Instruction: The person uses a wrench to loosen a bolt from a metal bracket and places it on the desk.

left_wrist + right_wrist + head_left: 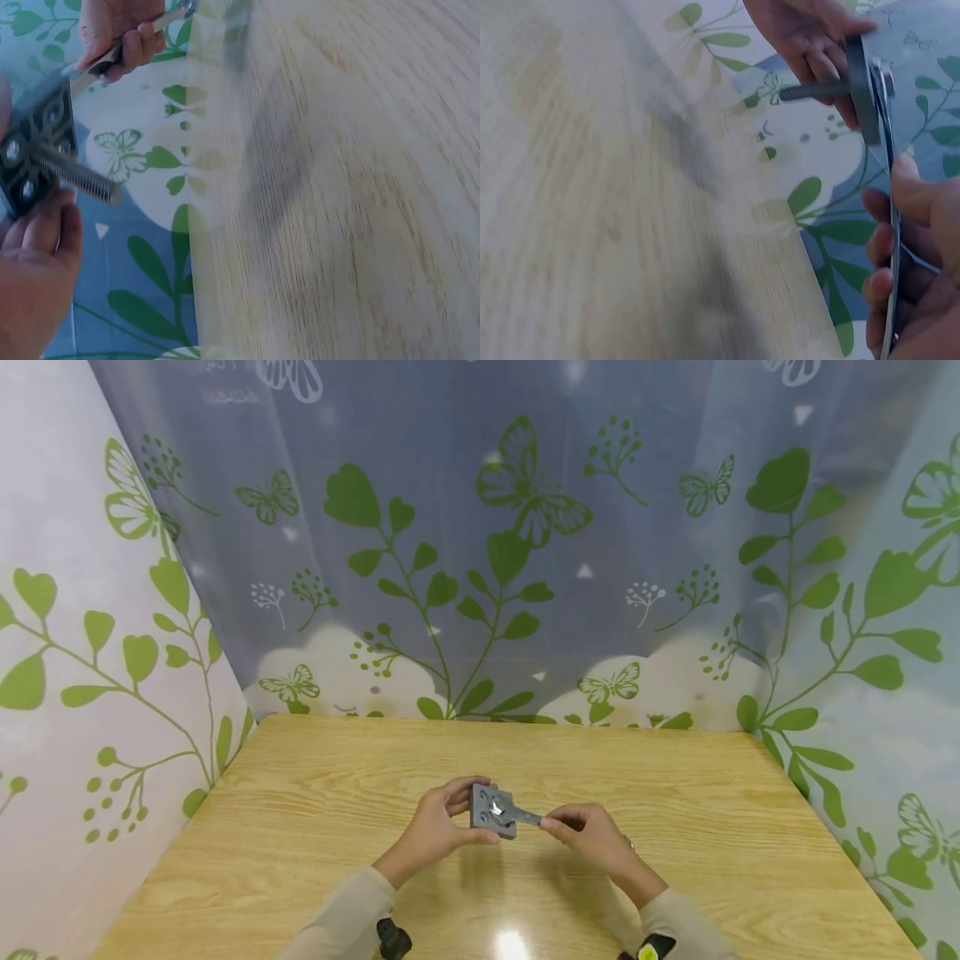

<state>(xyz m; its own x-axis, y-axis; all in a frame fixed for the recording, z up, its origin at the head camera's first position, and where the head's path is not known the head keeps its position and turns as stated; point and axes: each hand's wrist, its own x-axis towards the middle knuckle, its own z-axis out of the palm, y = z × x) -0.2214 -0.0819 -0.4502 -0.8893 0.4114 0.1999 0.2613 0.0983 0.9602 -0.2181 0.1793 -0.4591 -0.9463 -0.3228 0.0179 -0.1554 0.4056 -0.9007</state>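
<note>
Above the table, my left hand (441, 825) grips a grey square plate (480, 820) by its edges, thumb below and fingers above. The plate has several holes, and a threaded bolt (810, 91) sticks out of its far side. My right hand (596, 839) holds a flat metal wrench (528, 817) by its handle. At the plate's near face, the wrench's head lies around or against the shiny bolt head (497, 809); the exact fit cannot be told. In the left wrist view, the bolt's thread (79, 175) points away from the plate.
A wood-grain table (337, 777) lies beneath both hands. Behind it hangs a blue-grey curtain (450, 527) with green leaves and butterflies, and similar patterned sheets stand at both sides. Dark devices are strapped on both wrists.
</note>
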